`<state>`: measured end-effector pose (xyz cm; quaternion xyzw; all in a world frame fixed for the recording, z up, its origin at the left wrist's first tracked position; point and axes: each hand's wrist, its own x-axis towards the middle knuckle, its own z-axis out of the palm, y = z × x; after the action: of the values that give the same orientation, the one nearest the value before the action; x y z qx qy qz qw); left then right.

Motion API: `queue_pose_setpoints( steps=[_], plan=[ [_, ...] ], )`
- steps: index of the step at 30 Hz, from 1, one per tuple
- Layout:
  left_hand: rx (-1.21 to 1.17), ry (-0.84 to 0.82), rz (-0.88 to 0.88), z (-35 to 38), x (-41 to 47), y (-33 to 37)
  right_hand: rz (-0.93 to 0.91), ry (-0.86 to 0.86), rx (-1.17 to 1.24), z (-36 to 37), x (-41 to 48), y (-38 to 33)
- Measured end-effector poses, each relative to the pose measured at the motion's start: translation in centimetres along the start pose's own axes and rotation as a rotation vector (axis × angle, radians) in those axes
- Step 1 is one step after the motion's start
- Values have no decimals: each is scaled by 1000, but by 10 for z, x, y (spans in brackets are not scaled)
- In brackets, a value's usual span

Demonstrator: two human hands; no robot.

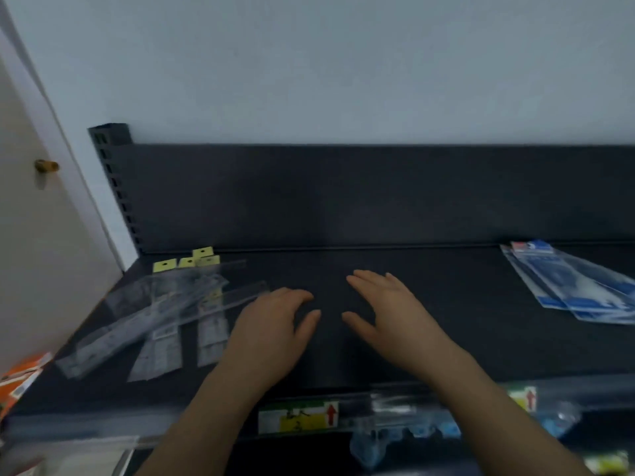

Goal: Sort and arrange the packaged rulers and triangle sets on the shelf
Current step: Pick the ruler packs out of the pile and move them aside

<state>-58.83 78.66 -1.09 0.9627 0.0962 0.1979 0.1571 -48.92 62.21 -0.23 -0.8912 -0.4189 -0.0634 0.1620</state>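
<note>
Both hands hover over the bare middle of the dark shelf (446, 338). The left hand (271, 324) and right hand (388, 314) hold nothing, fingers loosely spread. Clear rulers (165, 317) lie just left; blue triangle sets (580, 286) far right.

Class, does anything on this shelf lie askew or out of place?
Yes. At left, two long clear ruler packs lie slantwise across the straight-lying packs beneath them. At right, the blue packs are fanned out, not squared.
</note>
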Motion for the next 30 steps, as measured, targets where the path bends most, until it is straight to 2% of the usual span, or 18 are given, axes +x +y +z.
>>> queue_pose_setpoints(
  steps=[11, 24, 30],
  plan=[
    [-119, -67, 215, 50, 13, 128, 246, 88, -24, -52, -110, 93],
    [-234, -141, 430, 160, 50, 370, 493, 145, -128, -135, -259, 289],
    [-219, -205, 546, 201, 85, 456, 611, 152, -135, -166, -295, 362]
  ],
)
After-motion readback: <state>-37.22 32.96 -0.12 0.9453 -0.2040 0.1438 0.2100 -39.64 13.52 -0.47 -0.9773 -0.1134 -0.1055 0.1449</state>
